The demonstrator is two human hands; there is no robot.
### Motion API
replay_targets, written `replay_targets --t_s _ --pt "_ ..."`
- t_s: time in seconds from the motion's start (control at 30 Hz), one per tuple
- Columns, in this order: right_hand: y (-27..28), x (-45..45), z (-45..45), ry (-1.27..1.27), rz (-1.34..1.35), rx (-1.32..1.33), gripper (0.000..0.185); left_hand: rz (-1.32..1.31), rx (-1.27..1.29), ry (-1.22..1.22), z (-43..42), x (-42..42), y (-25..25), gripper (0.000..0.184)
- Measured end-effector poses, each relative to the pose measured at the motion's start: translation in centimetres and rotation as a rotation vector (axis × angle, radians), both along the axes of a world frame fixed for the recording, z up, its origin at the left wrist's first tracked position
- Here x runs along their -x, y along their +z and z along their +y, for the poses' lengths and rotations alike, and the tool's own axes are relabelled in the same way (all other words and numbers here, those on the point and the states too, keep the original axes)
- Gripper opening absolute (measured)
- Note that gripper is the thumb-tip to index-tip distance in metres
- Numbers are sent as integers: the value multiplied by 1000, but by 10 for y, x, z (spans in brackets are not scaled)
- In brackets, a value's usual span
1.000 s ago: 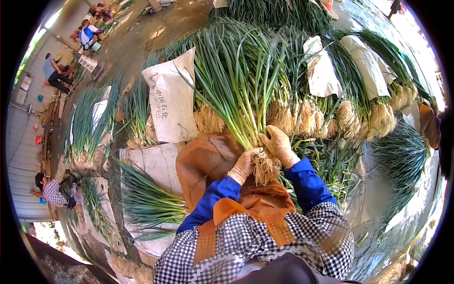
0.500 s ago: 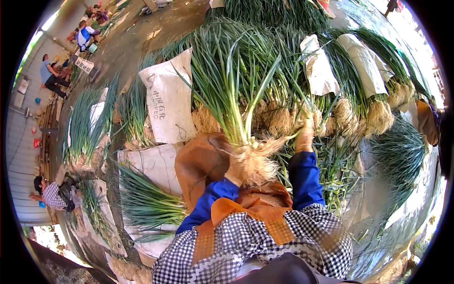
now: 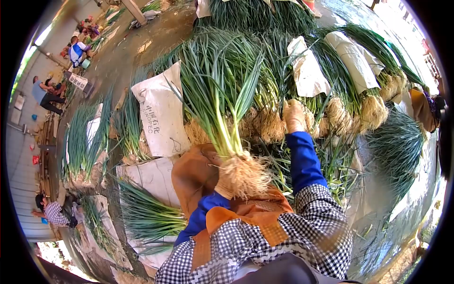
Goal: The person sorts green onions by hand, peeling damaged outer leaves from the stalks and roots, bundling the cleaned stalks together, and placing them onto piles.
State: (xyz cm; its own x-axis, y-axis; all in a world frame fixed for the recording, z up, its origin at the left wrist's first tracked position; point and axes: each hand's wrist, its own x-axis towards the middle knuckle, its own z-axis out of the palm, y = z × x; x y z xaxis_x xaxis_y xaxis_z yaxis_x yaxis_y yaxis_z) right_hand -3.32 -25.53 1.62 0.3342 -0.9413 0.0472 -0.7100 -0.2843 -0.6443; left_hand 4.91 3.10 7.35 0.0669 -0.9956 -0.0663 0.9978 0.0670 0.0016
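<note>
A bunch of long green onions [image 3: 222, 109] stands leaves up in front of me, its pale roots hanging toward my lap. My left hand [image 3: 225, 181] is wrapped round its base, partly hidden behind the roots. Farther forward and to the right, my right hand [image 3: 294, 113] reaches to the row of onions [image 3: 272, 124] at their root ends. Its fingers look bent, but whatever they hold is hidden. A white printed sack [image 3: 162, 112] lies left of the bunch.
Loose onions [image 3: 149, 213] lie on white sacking at the left. Cut leaves [image 3: 336, 165] cover the ground at the right, beside another onion pile [image 3: 397, 149]. Several people sit along the left, one in a checked top [image 3: 56, 213]. A post [image 3: 135, 12] stands at the top.
My right hand has left the bunch and moved forward to the onion row. My left hand has kept the bunch, which has shifted left and down with its roots spread out.
</note>
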Motion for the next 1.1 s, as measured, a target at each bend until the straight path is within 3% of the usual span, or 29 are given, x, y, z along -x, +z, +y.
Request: replay_targets --t_s 0.03,0.13,0.17,0.23,0.27,0.3,0.37,0.43,0.47,0.5,0.63,0.7,0.73,0.83,0.87,0.9,0.93,1.0,1.03,1.1 --pt "-16 9 -18 -128 128 10 31 -3 35 18 1 -4 10 36" --pt "-63 25 -53 213 72 -241 40 -33 85 65 -1 -12 29 37" --pt "-46 30 -42 241 -129 -315 35 -42 88 78 -5 -13 30 38" --pt "42 45 8 82 -683 -581 31 -59 86 87 -3 -14 35 39" --pt "65 54 25 34 -567 -357 23 -58 89 86 -3 -12 36 40" --pt "82 61 47 149 -638 -223 17 -55 81 86 -3 -10 34 41" --pt "55 62 72 151 -540 -461 18 -61 34 81 -4 2 23 42" --pt "15 65 85 163 -101 25 22 -90 -16 57 -6 11 -3 44" --pt "23 63 101 213 -225 0 25 -154 -27 54 -9 14 -27 47" --pt "27 59 118 270 -309 180 25 -126 -42 -2 -7 15 -40 44" --pt "12 47 141 481 -317 157 23 -240 -431 43 -3 25 -63 19" --pt "12 41 141 600 -360 -140 26 -291 -529 51 -1 25 -74 14" --pt "9 38 138 560 -541 -466 30 -247 -467 23 1 22 -81 20" --pt "19 18 116 199 -1033 -1216 41 -236 -456 16 1 21 -79 26" --pt "11 4 113 94 -1200 -1246 45 -147 -397 -1 2 21 -74 26" --pt "-9 -4 110 96 -1202 -1245 45 -61 -338 -17 2 20 -72 26" --pt "-34 -14 107 135 -1174 -925 43 -66 -337 -14 0 19 -72 26" --pt "-26 -27 111 116 -1123 -722 40 -215 -415 26 -1 23 -74 22" --pt "-24 -30 118 41 -941 -533 37 -289 -454 41 -2 25 -76 20" --pt "-22 -22 121 30 -87 273 34 -328 -474 44 -4 25 -70 14"
